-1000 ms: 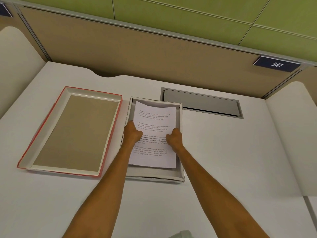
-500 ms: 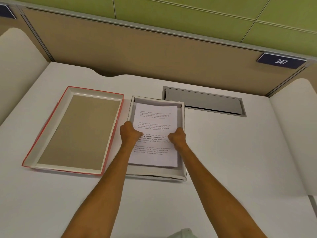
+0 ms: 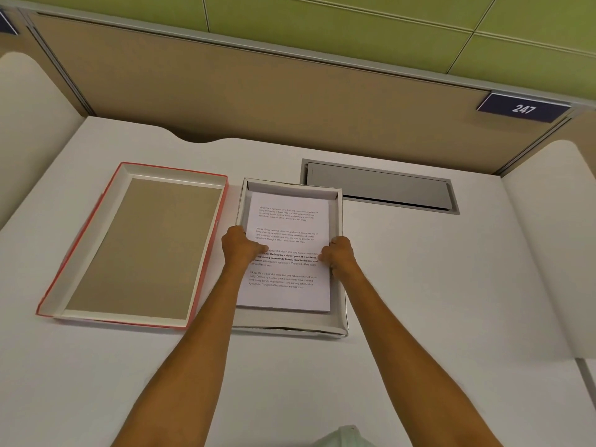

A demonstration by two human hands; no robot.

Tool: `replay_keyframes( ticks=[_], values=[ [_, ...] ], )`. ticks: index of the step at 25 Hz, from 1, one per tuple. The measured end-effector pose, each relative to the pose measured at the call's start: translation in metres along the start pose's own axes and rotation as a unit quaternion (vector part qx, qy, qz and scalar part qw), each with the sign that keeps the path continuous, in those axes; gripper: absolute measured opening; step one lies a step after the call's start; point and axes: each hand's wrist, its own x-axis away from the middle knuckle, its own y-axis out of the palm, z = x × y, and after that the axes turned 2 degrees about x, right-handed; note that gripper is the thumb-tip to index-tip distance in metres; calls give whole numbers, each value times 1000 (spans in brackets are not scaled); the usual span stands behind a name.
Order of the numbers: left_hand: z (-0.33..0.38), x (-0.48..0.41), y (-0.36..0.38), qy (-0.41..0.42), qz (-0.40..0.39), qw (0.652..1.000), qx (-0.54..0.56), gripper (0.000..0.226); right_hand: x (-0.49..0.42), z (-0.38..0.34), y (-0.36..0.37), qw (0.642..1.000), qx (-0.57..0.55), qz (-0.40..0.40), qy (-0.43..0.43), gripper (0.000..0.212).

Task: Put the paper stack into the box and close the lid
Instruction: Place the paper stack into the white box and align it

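Observation:
A white paper stack (image 3: 290, 221) with printed text lies inside the shallow white box (image 3: 292, 325) at the middle of the desk. My left hand (image 3: 240, 246) grips the stack's left edge and my right hand (image 3: 338, 256) grips its right edge, both at mid-height. The paper looks nearly flat in the box, its far end close to the box's back wall. The lid (image 3: 80, 253), red outside with a brown inner panel, lies upside down on the desk just left of the box.
A grey cable hatch (image 3: 380, 187) is set into the white desk (image 3: 451, 285) behind the box on the right. A tan partition (image 3: 258, 91) with a "247" label (image 3: 522, 108) closes off the back. Curved white side panels stand at both sides.
The stack's raised, curled far end has come down and the paper has settled deeper and flatter into the box. Both hands slid slightly forward while holding its edges.

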Motion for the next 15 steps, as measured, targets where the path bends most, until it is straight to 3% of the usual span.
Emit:
replay_keyframes(
  ticks=[7, 15],
  values=[
    [0, 0, 0, -11, -1, 1000, -3, 63, 6, 0, 0, 1000, -6, -8, 1, 22],
    [10, 18, -3, 31, 2, 999, -35, 55, 13, -5, -6, 999, 40, -17, -11, 21]
  ],
)
